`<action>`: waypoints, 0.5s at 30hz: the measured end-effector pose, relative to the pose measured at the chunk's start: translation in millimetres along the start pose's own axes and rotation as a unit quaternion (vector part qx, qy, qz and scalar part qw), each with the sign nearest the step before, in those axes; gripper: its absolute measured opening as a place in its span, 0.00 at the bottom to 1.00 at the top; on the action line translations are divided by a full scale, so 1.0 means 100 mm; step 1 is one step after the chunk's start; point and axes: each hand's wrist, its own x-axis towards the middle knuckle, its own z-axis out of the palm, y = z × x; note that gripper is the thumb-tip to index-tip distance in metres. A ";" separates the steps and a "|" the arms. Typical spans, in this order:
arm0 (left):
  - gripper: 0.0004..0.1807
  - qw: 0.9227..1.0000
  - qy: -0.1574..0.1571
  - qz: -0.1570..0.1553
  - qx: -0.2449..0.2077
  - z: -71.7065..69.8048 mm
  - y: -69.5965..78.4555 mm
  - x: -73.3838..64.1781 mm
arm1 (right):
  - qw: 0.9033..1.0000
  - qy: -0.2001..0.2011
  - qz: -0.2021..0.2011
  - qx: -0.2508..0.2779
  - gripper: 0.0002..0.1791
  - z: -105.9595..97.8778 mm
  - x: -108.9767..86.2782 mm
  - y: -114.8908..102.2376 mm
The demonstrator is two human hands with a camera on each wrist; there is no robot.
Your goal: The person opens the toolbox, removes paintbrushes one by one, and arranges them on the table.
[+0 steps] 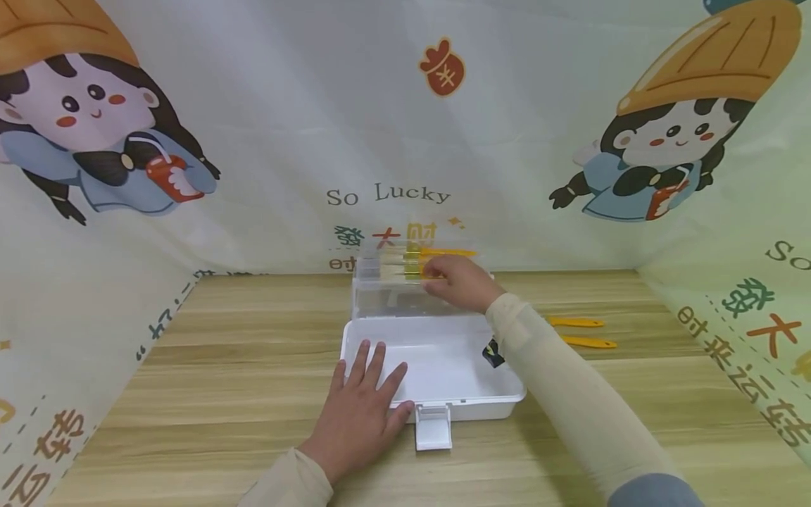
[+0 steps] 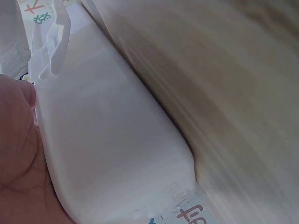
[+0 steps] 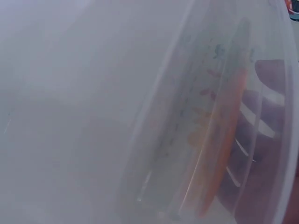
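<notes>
A white plastic box (image 1: 437, 366) with a clear lid (image 1: 364, 299) stands open on the table, its lid tipped back. Paintbrushes with pale bristles (image 1: 393, 271) and yellow-orange handles (image 1: 448, 251) lie in the raised lid's tray. My right hand (image 1: 461, 282) pinches the handle of the nearer brush there. Through the lid's clear plastic, the right wrist view shows an orange handle (image 3: 229, 140) beside curled fingers (image 3: 254, 144). With fingers spread, my left hand (image 1: 361, 415) rests on the box's front left rim; its palm (image 2: 18, 144) touches the white wall in the left wrist view.
Two orange handles (image 1: 575, 322) lie on the wooden table (image 1: 253, 352) right of the box, partly behind the right sleeve (image 1: 557, 380). A small black and yellow piece (image 1: 493, 353) shows at the box's right end. The front latch (image 1: 434, 429) hangs down. Printed cloth (image 1: 285, 127) encloses the table.
</notes>
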 end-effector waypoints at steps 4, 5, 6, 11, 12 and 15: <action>0.30 1.000 0.002 0.000 0.003 -0.01 0.00 0.00 | 0.999 -0.010 0.000 -0.032 0.20 0.02 0.01 0.00; 0.30 1.000 0.002 0.001 0.003 -0.01 0.00 0.00 | 0.999 -0.011 0.000 -0.039 0.20 0.02 0.01 -0.01; 0.30 1.000 0.002 0.001 0.003 -0.01 0.00 0.00 | 0.999 -0.011 0.001 -0.045 0.20 0.02 0.01 -0.01; 0.30 1.000 0.003 0.001 0.003 0.00 0.00 0.00 | 0.997 -0.007 0.002 -0.073 0.21 0.04 0.01 -0.02; 0.30 1.000 0.002 0.000 0.003 0.00 0.00 0.00 | 0.997 -0.006 0.003 -0.079 0.21 0.05 0.01 -0.02; 0.30 1.000 0.004 0.000 0.000 0.01 0.00 0.00 | 0.996 -0.005 0.006 -0.088 0.21 0.06 0.02 -0.02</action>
